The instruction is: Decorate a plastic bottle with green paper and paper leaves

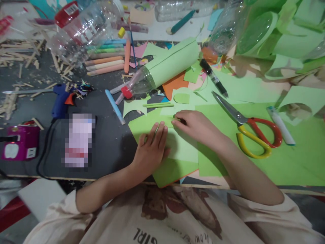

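My left hand (151,149) lies flat with its fingers stretched out on a bright green paper sheet (142,125) and a paler green piece (188,149). Just right of those fingertips, my right hand (193,123) is closed, thumb and fingers pinched at a strip of green paper; its exact shape is mostly hidden. Beyond both hands lie two thin green paper rolls (158,105) and a small round-ended green cutout (181,98). Scissors (240,118) with red and yellow handles rest, blades apart, to the right of my right forearm.
A plastic bottle (139,81) wrapped in light green paper lies behind. A black marker (214,78) sits at its right. On the left are a blue glue gun (60,98), a phone (78,140) and a magenta box (21,142). Green-covered bottles (256,34) crowd the back right.
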Motion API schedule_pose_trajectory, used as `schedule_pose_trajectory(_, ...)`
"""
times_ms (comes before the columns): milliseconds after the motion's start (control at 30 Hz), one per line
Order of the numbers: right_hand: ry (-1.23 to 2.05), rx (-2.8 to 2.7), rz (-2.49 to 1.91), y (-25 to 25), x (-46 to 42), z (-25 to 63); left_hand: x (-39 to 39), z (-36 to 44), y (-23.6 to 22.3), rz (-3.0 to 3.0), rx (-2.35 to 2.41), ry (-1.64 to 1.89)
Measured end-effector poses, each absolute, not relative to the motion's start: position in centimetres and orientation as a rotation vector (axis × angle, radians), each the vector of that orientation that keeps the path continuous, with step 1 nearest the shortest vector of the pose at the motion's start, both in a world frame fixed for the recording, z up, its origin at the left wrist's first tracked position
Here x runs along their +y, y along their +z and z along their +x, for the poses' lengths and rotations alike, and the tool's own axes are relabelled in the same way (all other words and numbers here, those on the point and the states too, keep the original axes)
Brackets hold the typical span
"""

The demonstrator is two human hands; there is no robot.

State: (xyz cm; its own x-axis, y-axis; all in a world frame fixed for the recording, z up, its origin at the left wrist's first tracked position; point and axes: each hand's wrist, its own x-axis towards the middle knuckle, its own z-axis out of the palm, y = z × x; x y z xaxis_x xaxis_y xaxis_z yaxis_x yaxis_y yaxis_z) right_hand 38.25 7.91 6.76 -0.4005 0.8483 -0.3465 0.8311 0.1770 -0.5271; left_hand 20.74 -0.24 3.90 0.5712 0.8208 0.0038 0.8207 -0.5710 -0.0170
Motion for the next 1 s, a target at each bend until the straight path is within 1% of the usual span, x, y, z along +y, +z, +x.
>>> schedule_pose_trajectory(300,0.997,-2.441,-1.777,6.87,8.01,38.08,-0.34,20.69,3.57,-2.772,-1.451,-0.012)
schedule_pose_trajectory(667,0.783,-2.574,-1.921,7.47,7.62,37.42,-0.27,20.86,3.75,-2.751,-1.444,-0.004)
schedule_pose_trajectory(1000,0.809,-2.563,-1.94,7.35,7.91,37.37,-0.45,20.98,3.66,-2.771,-1.536,0.016)
